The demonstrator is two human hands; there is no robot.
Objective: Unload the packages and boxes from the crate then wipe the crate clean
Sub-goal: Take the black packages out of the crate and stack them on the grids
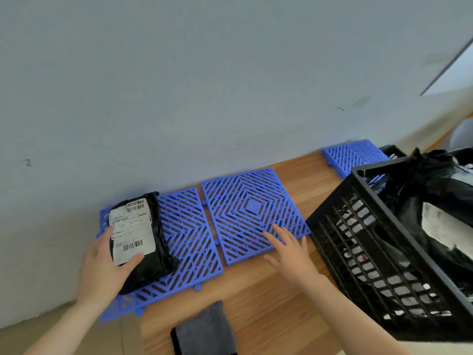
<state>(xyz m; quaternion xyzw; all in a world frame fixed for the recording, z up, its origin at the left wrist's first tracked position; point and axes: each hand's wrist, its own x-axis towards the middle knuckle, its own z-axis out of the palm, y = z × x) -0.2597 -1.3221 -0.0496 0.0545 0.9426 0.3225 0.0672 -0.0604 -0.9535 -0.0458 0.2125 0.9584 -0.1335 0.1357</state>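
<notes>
Fingers [138, 260] of the left hand [102, 272] wrap the near end of a black plastic-wrapped package [143, 242], thumb across its white shipping label [131, 230] and the other fingers at the label's left edge, so this hand grips the package. It lies on the leftmost blue plastic grid mat [189, 239], at about 9 o'clock from the middle of the view, close to the grey wall [179, 85].

At 3 o'clock from that hand, the right hand [291, 252] is spread wide and flat, holding nothing, its fingertips over the near right corner of the middle blue grid mat [253, 208]; whether they touch it I cannot tell.

At 3 to 4 o'clock sits the black slatted plastic crate [378, 257] on the wooden bench [268, 303], tilted in this wide view. Inside it are more black plastic-wrapped packages [435, 190], one with a pale label showing. A third blue grid mat [353, 155] lies beyond the crate at 2 o'clock, against the wall.

At 6 o'clock, near the bench's front edge, lies a folded dark grey cloth [204, 329], apart from both hands.
</notes>
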